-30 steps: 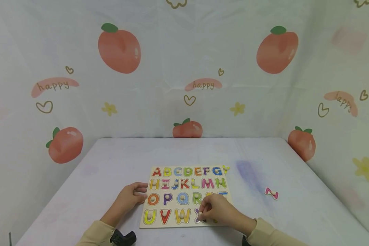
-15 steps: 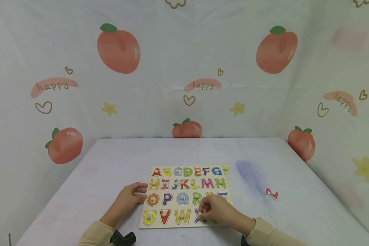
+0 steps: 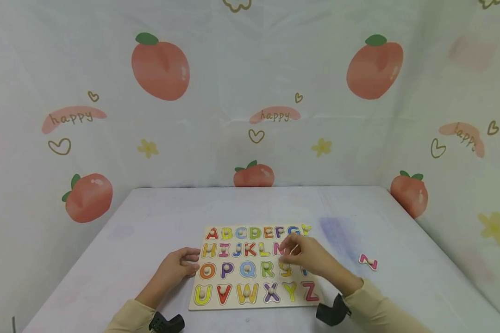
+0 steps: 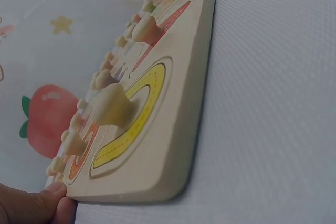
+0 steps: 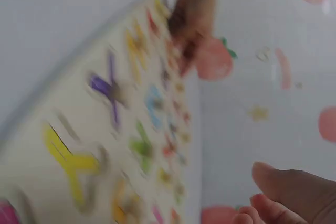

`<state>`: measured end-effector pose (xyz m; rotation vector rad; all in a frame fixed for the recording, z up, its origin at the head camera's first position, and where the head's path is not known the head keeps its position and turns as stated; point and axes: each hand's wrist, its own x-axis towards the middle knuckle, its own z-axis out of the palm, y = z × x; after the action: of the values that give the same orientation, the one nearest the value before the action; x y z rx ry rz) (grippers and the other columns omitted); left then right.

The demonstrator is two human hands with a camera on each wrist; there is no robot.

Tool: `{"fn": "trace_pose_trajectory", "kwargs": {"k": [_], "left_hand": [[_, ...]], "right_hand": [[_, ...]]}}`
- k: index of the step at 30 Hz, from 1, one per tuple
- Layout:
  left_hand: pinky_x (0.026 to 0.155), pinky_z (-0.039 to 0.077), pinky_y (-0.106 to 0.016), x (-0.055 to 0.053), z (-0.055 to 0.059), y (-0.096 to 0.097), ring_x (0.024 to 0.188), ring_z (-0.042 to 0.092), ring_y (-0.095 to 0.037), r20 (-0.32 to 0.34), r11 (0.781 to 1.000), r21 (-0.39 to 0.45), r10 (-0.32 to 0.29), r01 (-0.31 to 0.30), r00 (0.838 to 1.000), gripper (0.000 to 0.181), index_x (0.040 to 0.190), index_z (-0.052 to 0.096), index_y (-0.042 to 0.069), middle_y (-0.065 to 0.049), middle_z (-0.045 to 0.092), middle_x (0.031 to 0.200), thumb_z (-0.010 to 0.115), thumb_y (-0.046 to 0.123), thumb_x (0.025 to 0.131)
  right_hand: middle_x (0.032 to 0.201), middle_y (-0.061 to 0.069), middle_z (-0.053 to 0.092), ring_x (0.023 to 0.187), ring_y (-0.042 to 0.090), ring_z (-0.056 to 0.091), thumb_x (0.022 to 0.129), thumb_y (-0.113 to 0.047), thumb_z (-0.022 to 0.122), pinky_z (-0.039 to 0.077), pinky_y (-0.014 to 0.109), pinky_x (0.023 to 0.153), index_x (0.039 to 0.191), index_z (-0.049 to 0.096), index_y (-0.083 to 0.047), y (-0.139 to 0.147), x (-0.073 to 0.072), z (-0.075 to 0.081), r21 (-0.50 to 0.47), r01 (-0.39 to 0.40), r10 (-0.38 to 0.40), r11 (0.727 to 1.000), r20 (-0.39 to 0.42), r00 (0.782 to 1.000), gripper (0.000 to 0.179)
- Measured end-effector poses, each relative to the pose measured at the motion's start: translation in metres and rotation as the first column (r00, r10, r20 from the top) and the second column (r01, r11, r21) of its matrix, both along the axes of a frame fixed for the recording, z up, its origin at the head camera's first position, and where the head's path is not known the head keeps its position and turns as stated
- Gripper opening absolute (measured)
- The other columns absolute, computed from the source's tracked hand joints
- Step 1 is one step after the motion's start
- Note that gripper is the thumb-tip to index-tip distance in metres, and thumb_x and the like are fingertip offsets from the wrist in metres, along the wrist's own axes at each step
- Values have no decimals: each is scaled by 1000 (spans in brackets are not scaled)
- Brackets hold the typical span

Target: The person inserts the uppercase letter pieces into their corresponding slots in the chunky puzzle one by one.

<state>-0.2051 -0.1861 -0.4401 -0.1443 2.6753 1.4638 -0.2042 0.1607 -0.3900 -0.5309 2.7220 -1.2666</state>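
Note:
A wooden alphabet puzzle board (image 3: 233,305) lies on the table, with knobbed letter pieces in most of its places. My left hand (image 3: 176,267) touches the board's left edge; in the left wrist view the thumb (image 4: 44,200) is at its corner. Above the board's right part is my right hand (image 3: 306,254), fingers bent loosely with nothing visible between them. Below it, the purple X piece (image 3: 271,292) sits in its place. The Y (image 3: 289,291) and Z (image 3: 310,291) places show no knobs. A yellow Y piece (image 3: 306,229) lies at the board's upper right corner.
A pink Z piece (image 3: 368,262) lies on the white tabletop (image 3: 346,286), right of the board. Behind the table hangs a cloth backdrop (image 3: 216,152) printed with peaches. Dark wrist devices (image 3: 333,311) are worn under both hands.
My right hand has let go of the X piece's knob and moved up and slightly right, uncovering the bottom row. The left hand stays at the board's edge.

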Motion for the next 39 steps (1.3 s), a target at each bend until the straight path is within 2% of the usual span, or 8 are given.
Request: {"fn": "trace_pose_trajectory", "kwargs": {"k": [6, 10, 16, 21, 24, 27, 35, 39], "left_hand": [[65, 57, -28, 0, 0, -1, 80, 64, -14, -1, 1000, 7, 6, -6, 1000, 41, 121, 60, -5, -11, 66, 100, 70, -1, 82], [65, 58, -28, 0, 0, 0, 80, 63, -14, -1, 1000, 3, 8, -8, 1000, 42, 122, 59, -5, -11, 66, 101, 71, -1, 82], [65, 58, -28, 0, 0, 1, 80, 64, -14, 2, 1000, 3, 11, -11, 1000, 42, 121, 60, -5, -11, 66, 100, 71, -1, 81], [65, 58, -28, 0, 0, 1, 80, 64, -15, 0, 1000, 6, 11, -11, 1000, 42, 121, 60, -5, -11, 66, 100, 71, -2, 81], [65, 58, -28, -1, -1, 0, 80, 64, -14, 0, 1000, 4, 12, -12, 1000, 41, 121, 60, -5, -11, 66, 100, 71, -2, 81], [65, 58, -28, -2, -3, -1, 79, 63, -14, 1, 1000, 5, 12, -12, 1000, 41, 121, 60, -5, -11, 65, 100, 70, -2, 81], [66, 58, -27, -1, -2, 0, 80, 62, -14, 7, 1000, 9, 16, -16, 1000, 41, 121, 60, -4, -11, 65, 100, 70, -2, 81], [66, 58, -28, -1, -1, 0, 80, 63, -14, 4, 1000, 7, 12, -12, 1000, 41, 121, 60, -5, -12, 65, 100, 70, -2, 81]], "right_hand": [[101, 12, 63, 90, 24, 63, 91, -22, 67, 56, 35, 74, 117, 58, 0, 28, -37, 14, -90, 187, -188, 978, -3, 982, 35], [118, 21, 58, 105, 32, 60, 95, -27, 62, 56, 38, 81, 129, 51, 0, 46, -57, 12, -98, 268, -269, 959, -3, 963, 45], [124, 26, 54, 114, 39, 55, 94, -24, 63, 55, 38, 84, 132, 48, 1, 62, -79, -8, -64, 318, -315, 946, 50, 948, 48], [118, 22, 57, 97, 28, 58, 90, -23, 68, 52, 29, 73, 130, 50, 0, 68, -94, -30, -3, 342, -338, 940, 135, 931, 50], [106, 16, 59, 81, 19, 56, 87, -21, 71, 48, 25, 64, 127, 52, 0, 69, -99, -40, 17, 337, -334, 941, 182, 925, 50], [95, 10, 58, 73, 16, 51, 85, -18, 73, 44, 24, 60, 122, 56, 1, 68, -99, -45, 38, 324, -325, 945, 191, 926, 45], [85, 7, 57, 73, 17, 49, 84, -12, 72, 42, 24, 61, 102, 64, -2, 65, -97, -43, 92, 302, -313, 949, 154, 937, 22], [81, 5, 56, 70, 15, 48, 84, -9, 70, 41, 23, 59, 97, 65, -1, 64, -98, -44, 101, 308, -321, 946, 152, 935, 16]]}}
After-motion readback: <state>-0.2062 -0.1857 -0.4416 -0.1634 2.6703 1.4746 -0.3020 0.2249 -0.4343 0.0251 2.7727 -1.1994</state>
